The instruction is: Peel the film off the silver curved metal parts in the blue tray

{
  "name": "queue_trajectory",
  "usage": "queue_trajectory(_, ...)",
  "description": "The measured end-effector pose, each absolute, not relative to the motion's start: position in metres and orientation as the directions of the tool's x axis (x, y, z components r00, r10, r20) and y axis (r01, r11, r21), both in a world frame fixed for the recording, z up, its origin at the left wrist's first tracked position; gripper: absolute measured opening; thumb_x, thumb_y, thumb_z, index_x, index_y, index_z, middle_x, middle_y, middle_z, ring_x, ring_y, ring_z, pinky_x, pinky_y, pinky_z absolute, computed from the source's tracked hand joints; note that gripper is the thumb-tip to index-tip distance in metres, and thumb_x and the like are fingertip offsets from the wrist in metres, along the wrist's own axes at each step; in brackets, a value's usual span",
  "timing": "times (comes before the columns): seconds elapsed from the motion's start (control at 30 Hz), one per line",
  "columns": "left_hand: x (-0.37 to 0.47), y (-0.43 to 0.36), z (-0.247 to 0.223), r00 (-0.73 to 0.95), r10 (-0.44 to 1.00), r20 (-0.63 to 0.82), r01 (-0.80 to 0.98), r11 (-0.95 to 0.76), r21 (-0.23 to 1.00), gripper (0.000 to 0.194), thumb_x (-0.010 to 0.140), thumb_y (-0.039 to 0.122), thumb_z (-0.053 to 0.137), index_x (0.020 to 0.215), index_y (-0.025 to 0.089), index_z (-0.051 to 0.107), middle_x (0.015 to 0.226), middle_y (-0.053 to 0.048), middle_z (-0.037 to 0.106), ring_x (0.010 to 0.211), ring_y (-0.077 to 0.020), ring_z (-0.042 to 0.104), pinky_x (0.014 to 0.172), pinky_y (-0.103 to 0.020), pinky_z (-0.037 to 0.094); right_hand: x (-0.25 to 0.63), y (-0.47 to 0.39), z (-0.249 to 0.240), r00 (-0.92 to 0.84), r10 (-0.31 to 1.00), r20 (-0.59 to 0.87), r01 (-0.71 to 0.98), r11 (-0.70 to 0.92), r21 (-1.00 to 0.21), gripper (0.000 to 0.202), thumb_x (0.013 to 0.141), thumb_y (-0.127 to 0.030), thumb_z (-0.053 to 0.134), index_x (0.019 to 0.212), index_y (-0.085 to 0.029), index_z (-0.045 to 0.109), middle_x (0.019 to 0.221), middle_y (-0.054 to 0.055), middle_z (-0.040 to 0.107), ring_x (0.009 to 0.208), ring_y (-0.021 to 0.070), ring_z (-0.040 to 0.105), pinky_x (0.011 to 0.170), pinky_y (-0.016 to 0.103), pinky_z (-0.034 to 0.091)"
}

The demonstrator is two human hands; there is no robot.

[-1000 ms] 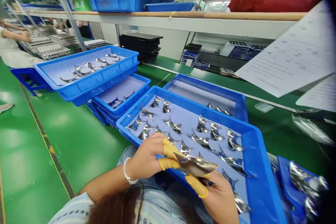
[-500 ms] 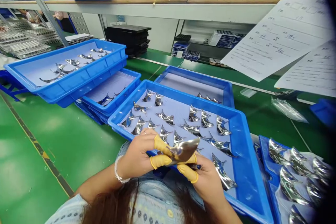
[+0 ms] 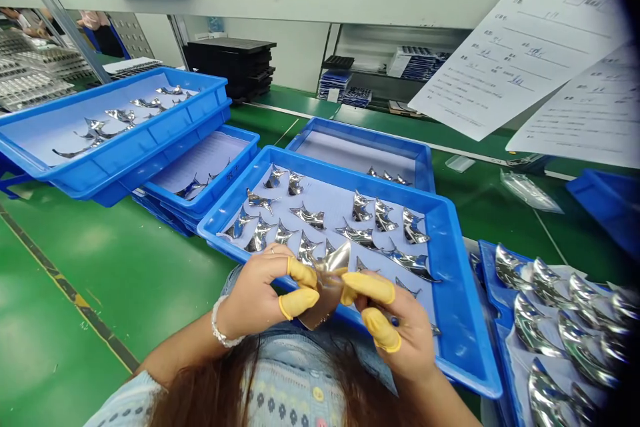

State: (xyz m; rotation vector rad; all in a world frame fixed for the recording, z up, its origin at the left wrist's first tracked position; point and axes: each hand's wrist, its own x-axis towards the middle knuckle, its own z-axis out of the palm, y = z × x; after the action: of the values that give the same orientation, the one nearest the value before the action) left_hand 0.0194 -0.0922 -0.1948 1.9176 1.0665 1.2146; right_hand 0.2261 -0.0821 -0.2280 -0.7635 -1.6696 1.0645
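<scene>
In front of my body is a shiny curved metal part [image 3: 326, 293] with a flared tip pointing up and away. My left hand [image 3: 273, 290] grips its left side, with yellow finger cots on thumb and forefinger. At its right edge are the cotted fingertips of my right hand [image 3: 397, 320], while the right thumb stands apart from the metal. Beneath and beyond both hands lies a blue tray [image 3: 463, 287] lined with white, holding several similar pointed metal parts [image 3: 307, 216]. My hands hide some of its near side.
More metal parts lie on a blue tray [image 3: 505, 327] at right. Stacked blue trays [image 3: 200, 103] stand at left, and another tray [image 3: 423, 163] lies behind. Paper sheets [image 3: 520, 47] hang at upper right below a shelf [image 3: 280, 7]. Black trays [image 3: 230, 67] are piled farther back.
The held metal part has turned, its wide end now lower and its tip upward. My right thumb has come away from it. The view has shifted slightly right and down.
</scene>
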Motion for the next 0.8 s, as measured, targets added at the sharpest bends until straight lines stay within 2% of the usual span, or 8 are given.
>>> queue_trajectory(0.07,0.02,-0.093,-0.194,0.263,0.867,0.423,0.303,-0.49,0.817,0.012,0.077,0.024,0.064,0.067,0.017,0.063,0.066,0.0,0.067,0.064,-0.0117,0.054,0.072,-0.026,0.042,0.228,-0.077,-0.219,-0.356,0.843,0.403,0.112,0.467,-0.877,0.034,0.088,-0.042,0.059,0.119,-0.029,0.064,0.066,0.0,0.055,0.053,0.0152,0.045,0.05,0.026,0.038)
queue_trajectory(0.17,0.02,-0.093,-0.194,0.249,0.9,0.357,0.296,-0.422,0.857,0.01,0.076,0.022,0.063,0.067,0.017,0.064,0.067,0.0,0.066,0.066,-0.0119,0.054,0.071,-0.026,0.042,0.231,-0.071,-0.216,-0.227,0.924,0.309,0.087,0.335,-0.938,0.045,0.092,-0.037,0.054,0.136,-0.029,0.047,0.074,0.001,0.058,0.056,0.0144,0.045,0.05,0.025,0.037)
queue_trajectory(0.27,0.02,-0.09,-0.198,0.189,0.962,0.196,0.181,-0.231,0.956,0.01,0.075,0.023,0.064,0.068,0.016,0.063,0.068,-0.001,0.063,0.065,-0.0118,0.054,0.067,-0.025,0.043,0.232,-0.07,-0.224,-0.166,0.954,0.249,-0.091,0.237,-0.967,0.039,0.092,-0.039,0.054,0.129,-0.026,0.055,0.069,0.001,0.056,0.055,0.0139,0.042,0.049,0.025,0.035)
queue_trajectory(0.33,0.021,-0.086,-0.203,0.185,0.981,0.056,-0.008,-0.055,0.998,0.016,0.073,0.029,0.066,0.068,0.015,0.06,0.062,0.001,0.058,0.057,-0.0099,0.05,0.059,-0.023,0.042,0.231,-0.073,-0.23,-0.228,0.954,0.195,-0.145,0.165,-0.976,0.032,0.091,-0.041,0.056,0.117,-0.023,0.065,0.059,-0.001,0.05,0.051,0.0134,0.039,0.047,0.025,0.032)
queue_trajectory(0.43,0.024,-0.078,-0.211,0.229,0.969,-0.091,-0.302,0.159,0.94,0.033,0.068,0.042,0.072,0.068,0.014,0.055,0.056,0.003,0.051,0.049,-0.0069,0.044,0.05,-0.021,0.037,0.225,-0.078,-0.232,-0.407,0.91,0.075,-0.144,0.017,-0.989,0.028,0.088,-0.042,0.061,0.1,-0.019,0.073,0.05,-0.001,0.044,0.046,0.0125,0.036,0.044,0.025,0.03)
queue_trajectory(0.5,0.027,-0.073,-0.216,0.241,0.961,-0.138,-0.414,0.23,0.881,0.04,0.064,0.046,0.076,0.067,0.013,0.053,0.057,0.003,0.05,0.051,-0.0067,0.044,0.051,-0.02,0.037,0.221,-0.082,-0.23,-0.51,0.86,0.018,-0.154,-0.071,-0.986,0.027,0.086,-0.043,0.063,0.092,-0.019,0.075,0.049,-0.001,0.045,0.045,0.012,0.036,0.044,0.025,0.031)
queue_trajectory(0.6,0.03,-0.068,-0.221,0.272,0.943,-0.192,-0.486,0.307,0.818,0.042,0.063,0.047,0.077,0.07,0.012,0.055,0.06,0.002,0.051,0.056,-0.0072,0.046,0.055,-0.02,0.038,0.216,-0.086,-0.226,-0.589,0.808,-0.003,-0.224,-0.167,-0.96,0.027,0.084,-0.045,0.065,0.088,-0.021,0.076,0.052,0.001,0.053,0.042,0.0103,0.034,0.042,0.024,0.029)
queue_trajectory(0.8,0.037,-0.062,-0.228,0.326,0.914,-0.242,-0.56,0.393,0.729,0.038,0.063,0.043,0.078,0.069,0.012,0.056,0.059,0.002,0.049,0.056,-0.0075,0.045,0.058,-0.021,0.039,0.214,-0.089,-0.224,-0.593,0.804,-0.041,-0.325,-0.285,-0.902,0.029,0.078,-0.045,0.072,0.095,-0.021,0.073,0.066,0.006,0.067,0.039,0.0051,0.017,0.038,0.021,0.014)
